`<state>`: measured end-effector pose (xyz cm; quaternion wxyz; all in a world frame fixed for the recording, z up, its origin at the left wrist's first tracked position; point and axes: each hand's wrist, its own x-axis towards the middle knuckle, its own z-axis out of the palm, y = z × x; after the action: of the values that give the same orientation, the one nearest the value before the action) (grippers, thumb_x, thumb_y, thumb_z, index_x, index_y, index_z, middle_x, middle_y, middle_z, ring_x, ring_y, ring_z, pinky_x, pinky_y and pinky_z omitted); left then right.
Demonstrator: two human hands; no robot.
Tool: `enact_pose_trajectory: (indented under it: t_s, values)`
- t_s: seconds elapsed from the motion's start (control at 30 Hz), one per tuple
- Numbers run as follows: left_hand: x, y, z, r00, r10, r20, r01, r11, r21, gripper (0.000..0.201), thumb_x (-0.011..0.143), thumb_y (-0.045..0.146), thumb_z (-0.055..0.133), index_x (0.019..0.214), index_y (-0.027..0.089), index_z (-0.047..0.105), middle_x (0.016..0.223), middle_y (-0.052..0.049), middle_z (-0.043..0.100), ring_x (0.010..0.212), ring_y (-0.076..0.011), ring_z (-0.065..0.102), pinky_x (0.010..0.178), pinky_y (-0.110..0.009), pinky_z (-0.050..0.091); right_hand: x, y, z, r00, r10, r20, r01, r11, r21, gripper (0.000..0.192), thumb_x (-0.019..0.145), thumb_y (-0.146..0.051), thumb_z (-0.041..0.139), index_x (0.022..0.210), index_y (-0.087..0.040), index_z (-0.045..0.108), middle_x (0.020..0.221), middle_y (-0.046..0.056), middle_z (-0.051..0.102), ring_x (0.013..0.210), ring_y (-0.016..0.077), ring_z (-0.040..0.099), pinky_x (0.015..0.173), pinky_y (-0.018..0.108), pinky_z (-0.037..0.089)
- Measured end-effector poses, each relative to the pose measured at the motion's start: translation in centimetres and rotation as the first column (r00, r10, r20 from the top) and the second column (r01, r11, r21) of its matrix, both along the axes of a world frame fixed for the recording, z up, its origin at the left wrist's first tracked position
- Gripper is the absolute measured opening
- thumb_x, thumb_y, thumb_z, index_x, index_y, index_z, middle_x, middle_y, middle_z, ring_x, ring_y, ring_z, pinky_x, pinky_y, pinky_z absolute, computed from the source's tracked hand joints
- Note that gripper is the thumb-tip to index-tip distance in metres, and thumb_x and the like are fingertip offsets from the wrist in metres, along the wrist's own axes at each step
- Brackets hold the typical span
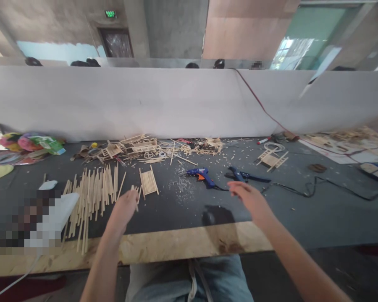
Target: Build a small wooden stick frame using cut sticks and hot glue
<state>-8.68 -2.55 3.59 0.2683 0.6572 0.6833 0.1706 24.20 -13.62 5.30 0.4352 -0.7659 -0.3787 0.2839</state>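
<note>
Left hand [123, 208] has a loose grip pinching a thin wooden stick [136, 197]; right hand [249, 198] is open, holding nothing, hovering just at 5 o'clock of the blue glue gun [202, 175]. The stick pile [93, 197] lies at 9 o'clock of the left hand on the bench [302, 218]. Risk, probably: a hot nozzle, or snagging the black cord [305, 193] and dragging the gun off.
</note>
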Motion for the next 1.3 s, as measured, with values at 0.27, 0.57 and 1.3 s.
enact_pose_trajectory:
  t_s: [0.27, 0.57, 1.3]
  values:
    - [7.1, -10.5, 1.8, 0.571, -0.072, 0.818, 0.519, 0.803, -0.292, 0.029, 0.081, 0.04, 0.032, 0.061, 0.019, 0.039, 0.053, 0.004, 0.041, 0.043, -0.0082, 0.037, 0.043, -0.021, 0.03, -11.5, -3.5, 0.7, 0.845, 0.363, -0.393, -0.35, 0.93, 0.108, 0.031, 0.075, -0.039, 0.055, 0.1, -0.023, 0.064, 0.086, 0.002, 0.064, 0.079, 0.0162, 0.056, 0.074, 0.028, 0.043]
    - [7.6, -13.0, 1.5, 0.51, 0.1, 0.854, 0.539, 0.737, -0.408, 0.028, 0.082, 0.044, 0.037, 0.075, 0.018, 0.041, 0.057, 0.007, 0.032, 0.041, -0.0041, 0.022, 0.037, -0.018, 0.015, -12.3, -4.9, 0.9, 0.811, 0.467, -0.353, -0.414, 0.884, 0.218, 0.021, 0.078, -0.036, 0.056, 0.088, -0.024, 0.07, 0.082, 0.001, 0.057, 0.081, 0.0144, 0.055, 0.076, 0.026, 0.041]
    - [6.8, -13.6, 2.1, 0.623, -0.412, 0.665, 0.471, 0.876, 0.102, 0.031, 0.085, 0.033, 0.043, 0.108, 0.022, 0.059, 0.096, -0.005, 0.06, 0.088, -0.0155, 0.055, 0.079, -0.027, 0.042, -11.0, -7.0, 1.2, 0.785, 0.47, -0.403, -0.451, 0.88, 0.148, 0.021, 0.077, -0.036, 0.054, 0.075, -0.017, 0.063, 0.07, 0.001, 0.057, 0.067, 0.0127, 0.048, 0.061, 0.024, 0.036]
